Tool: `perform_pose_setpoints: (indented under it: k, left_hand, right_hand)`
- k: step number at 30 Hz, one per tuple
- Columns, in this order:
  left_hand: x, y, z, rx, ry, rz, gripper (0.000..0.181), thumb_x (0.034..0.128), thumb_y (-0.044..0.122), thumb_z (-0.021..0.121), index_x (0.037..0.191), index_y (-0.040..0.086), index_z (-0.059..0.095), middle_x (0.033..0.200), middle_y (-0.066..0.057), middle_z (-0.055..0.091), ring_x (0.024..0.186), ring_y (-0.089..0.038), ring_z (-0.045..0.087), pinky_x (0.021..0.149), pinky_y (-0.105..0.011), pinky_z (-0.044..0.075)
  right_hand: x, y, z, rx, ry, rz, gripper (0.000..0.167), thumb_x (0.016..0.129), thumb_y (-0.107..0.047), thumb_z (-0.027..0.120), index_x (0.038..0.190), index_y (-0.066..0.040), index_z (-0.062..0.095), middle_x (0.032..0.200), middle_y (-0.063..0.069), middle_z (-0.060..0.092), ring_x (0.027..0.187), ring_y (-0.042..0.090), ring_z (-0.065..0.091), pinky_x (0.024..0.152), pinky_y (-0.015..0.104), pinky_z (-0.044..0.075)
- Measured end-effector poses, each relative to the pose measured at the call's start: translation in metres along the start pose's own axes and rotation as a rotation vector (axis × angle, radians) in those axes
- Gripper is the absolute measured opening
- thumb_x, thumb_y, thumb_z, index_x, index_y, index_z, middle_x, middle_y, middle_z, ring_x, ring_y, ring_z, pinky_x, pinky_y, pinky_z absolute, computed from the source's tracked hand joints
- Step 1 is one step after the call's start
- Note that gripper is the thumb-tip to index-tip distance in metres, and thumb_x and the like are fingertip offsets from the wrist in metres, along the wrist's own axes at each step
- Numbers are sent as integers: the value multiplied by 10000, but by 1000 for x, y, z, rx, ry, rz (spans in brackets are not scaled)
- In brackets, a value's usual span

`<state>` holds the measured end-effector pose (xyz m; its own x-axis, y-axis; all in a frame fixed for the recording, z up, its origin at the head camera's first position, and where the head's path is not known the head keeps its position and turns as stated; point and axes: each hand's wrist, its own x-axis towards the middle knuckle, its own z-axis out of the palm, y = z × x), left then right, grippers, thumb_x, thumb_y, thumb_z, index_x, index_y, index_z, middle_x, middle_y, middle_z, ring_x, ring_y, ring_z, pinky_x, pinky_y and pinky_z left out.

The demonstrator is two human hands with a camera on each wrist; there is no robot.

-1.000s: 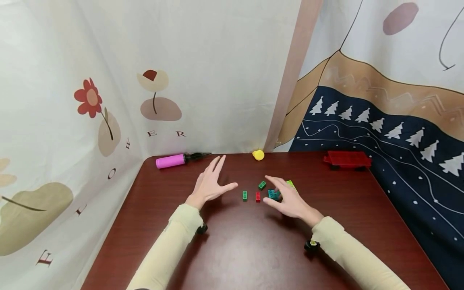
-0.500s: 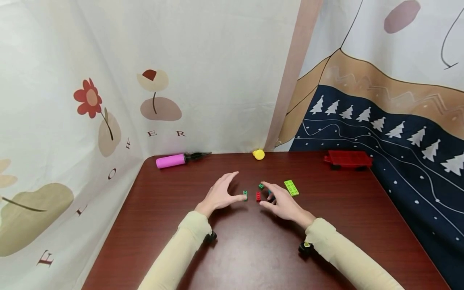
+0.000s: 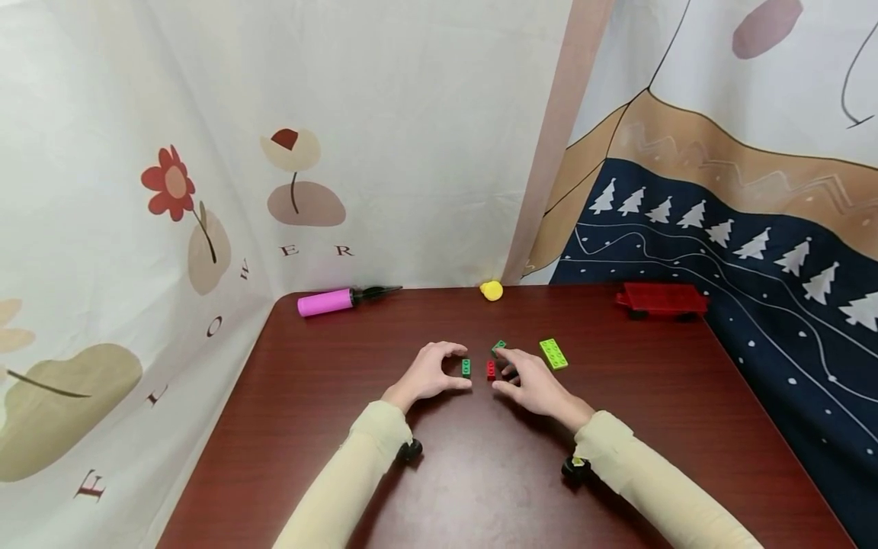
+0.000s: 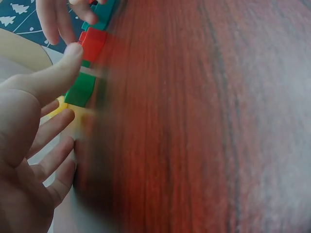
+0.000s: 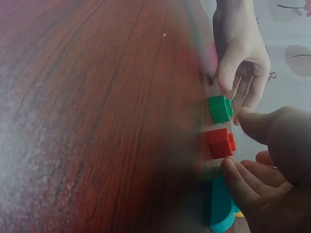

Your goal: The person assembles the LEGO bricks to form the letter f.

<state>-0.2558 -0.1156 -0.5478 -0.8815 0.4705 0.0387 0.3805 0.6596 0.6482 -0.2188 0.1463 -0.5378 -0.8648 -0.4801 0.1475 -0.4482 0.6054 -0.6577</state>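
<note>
My left hand (image 3: 428, 372) hovers at the left of a small green toy brick (image 3: 466, 368), thumb and fingers spread apart near its two ends. No grip on it shows. To the right of that brick stands a red brick (image 3: 490, 370). My right hand (image 3: 538, 383) is beside the red brick, its thumb and fingers parted with a gap between them. Beneath it a teal brick (image 5: 221, 206) shows in the right wrist view; the head view hides it. A second green brick (image 3: 498, 348) lies just beyond the right fingertips.
A lime-green brick (image 3: 553, 354) lies right of the right hand. Along the back edge of the brown table (image 3: 453, 473) are a pink hand pump (image 3: 325, 303), a yellow object (image 3: 491, 290) and a red toy wagon (image 3: 662, 300). Printed curtains hang behind.
My left hand has come down and rightward to the near green brick, its fingers drawing in. My right hand has shifted a little left, uncovering the lime-green brick and covering the teal one.
</note>
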Motion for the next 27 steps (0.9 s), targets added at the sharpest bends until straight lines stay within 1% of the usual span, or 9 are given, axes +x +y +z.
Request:
perform_pose_setpoints:
  k: [3,6,9,12,16,19,22,27]
  left_hand:
    - [2,-1,2,21,4,2,579,827,338,922,1322,123,712,1289,-38,718,1204,-244,606,1094,-445,435]
    - [3,-3,4,24,13,1,506,834,315,920,1267,126,740,1224,-25,741,1144,-229,619,1046,-424,471]
    - [4,-4,5,-1,24,-2,443,846,283,913,1229,124,757,1172,-16,753,1107,-217,636,1017,-413,496]
    - [4,-3,5,-28,29,-6,391,867,257,896,1209,124,764,1139,-7,761,1095,-203,655,1007,-400,513]
    - [4,-2,5,-37,36,-8,357,885,254,880,1200,130,768,1125,2,769,1087,-203,645,1008,-408,504]
    - [4,-2,7,-43,42,-3,354,886,261,879,1197,133,771,1123,7,774,1086,-208,634,1014,-420,490]
    - [5,-3,9,-62,50,-1,350,881,258,883,1191,136,775,1117,14,777,1087,-198,646,1013,-408,498]
    - [6,-5,12,-102,80,8,333,870,239,893,1167,137,783,1091,18,784,1059,-186,663,977,-385,519]
  right_hand:
    - [2,-3,0,-6,-6,22,625,957,-128,794,1489,55,521,1418,214,609,1087,268,714,834,329,615]
    - [4,-4,2,-27,-8,26,598,946,-99,800,1461,65,545,1390,228,622,1053,257,726,816,325,615]
    - [6,-3,6,-43,-6,26,577,939,-78,801,1439,80,559,1364,237,632,989,225,739,798,317,609]
    - [8,-3,9,-33,-3,36,562,939,-67,798,1427,87,567,1344,239,638,935,191,745,797,322,605]
    - [12,-2,12,-27,13,48,515,951,-80,787,1400,82,593,1281,223,661,906,183,745,797,334,605]
    - [14,-1,16,-37,33,41,473,951,-73,784,1364,87,617,1226,212,675,887,197,744,782,336,608]
    - [16,0,18,-50,44,40,438,948,-63,783,1335,83,638,1197,202,681,867,197,738,769,329,606]
    - [19,1,21,-55,44,54,389,953,-64,780,1306,57,670,1186,178,680,859,179,730,769,319,602]
